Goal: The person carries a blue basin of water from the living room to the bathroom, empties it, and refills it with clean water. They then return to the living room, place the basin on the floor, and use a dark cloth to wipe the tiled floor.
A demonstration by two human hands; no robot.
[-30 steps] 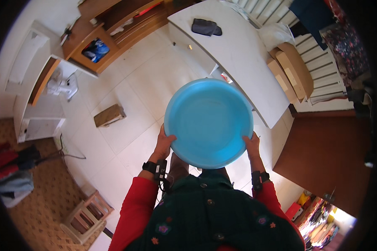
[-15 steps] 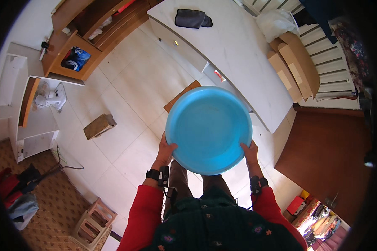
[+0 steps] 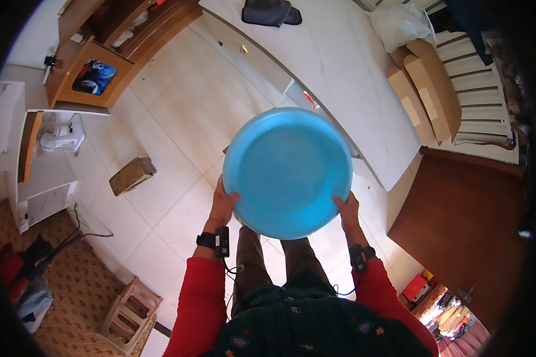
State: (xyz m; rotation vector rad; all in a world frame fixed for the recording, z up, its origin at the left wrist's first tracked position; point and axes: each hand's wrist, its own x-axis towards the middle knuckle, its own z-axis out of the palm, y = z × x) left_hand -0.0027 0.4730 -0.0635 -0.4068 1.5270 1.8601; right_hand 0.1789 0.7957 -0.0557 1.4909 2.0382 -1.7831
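A wide, round blue plastic basin [image 3: 287, 169] is in front of my body, roughly level, with its inside facing up. My left hand [image 3: 225, 199] grips its lower left rim, thumb over the edge, and my right hand [image 3: 346, 207] grips the lower right rim the same way. Black devices with cables are strapped on both wrists. Below the basin show my legs in brown trousers on the tiled floor [image 3: 173, 125].
Ahead right stands a white table [image 3: 339, 59] with a dark pouch [image 3: 267, 13] and cardboard [image 3: 423, 95]. Left are wooden cabinets [image 3: 68, 77], a white cabinet [image 3: 47, 178], a brownish block [image 3: 131, 177] and a plastic stool [image 3: 128, 315]. A brown door [image 3: 452, 232] is at right.
The basin and both hands sit slightly further left and higher in the view. The surroundings have shifted in the picture, and more of my legs shows. Both hands still grip the rim.
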